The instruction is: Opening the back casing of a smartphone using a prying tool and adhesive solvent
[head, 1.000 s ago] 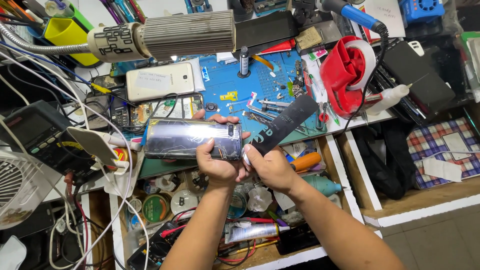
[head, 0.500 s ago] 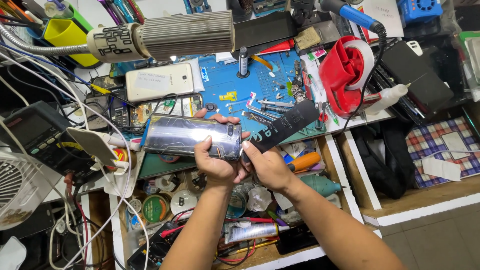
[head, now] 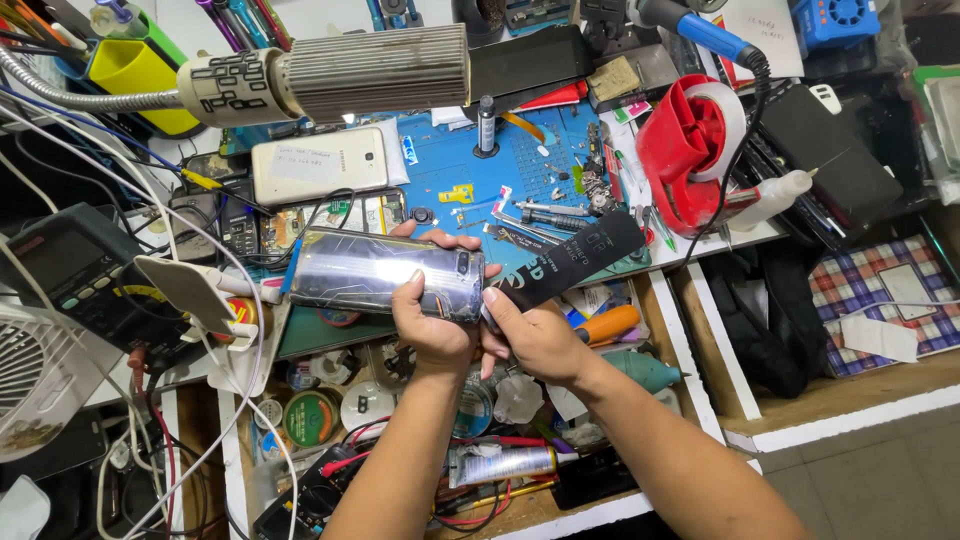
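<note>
Smartphone (head: 385, 272) with glossy dark back, lying sideways above open drawer, gripped at its right end by left hand (head: 432, 325): thumb over near edge, fingers (head: 455, 241) curled round far edge, clamped on the casing. Right hand (head: 535, 335) just beside left, touching it at the thumbs, fingers closed on lower end of flat black card (head: 580, 260) slanting up to the right; card's near end pressed to phone's right corner, though whether it enters the seam cannot be told.

Nearest, below both forearms: open drawer (head: 600, 510) crammed with solder reels, a silver tube (head: 500, 465), red and black leads. Just right of right hand, an orange-handled tool (head: 608, 324) and a teal-handled one (head: 640, 370). Left of the phone, a white stand (head: 190, 290) with cables, a black meter (head: 75, 280) and part of a white fan (head: 35, 385).

Beyond the hands, blue work mat (head: 530, 160) strewn with tweezers (head: 540, 215) and tiny parts. Left of it, a white phone (head: 318, 165) face down, touching the mat's edge. Right of the mat, red tape dispenser (head: 695, 150), with a small white squeeze bottle (head: 775, 195) just beside. Farthest, ribbed grey lamp head (head: 375, 70) on flexible neck, yellow cup (head: 145, 80) at far left, blue-handled soldering iron (head: 700, 35) at top right.
</note>
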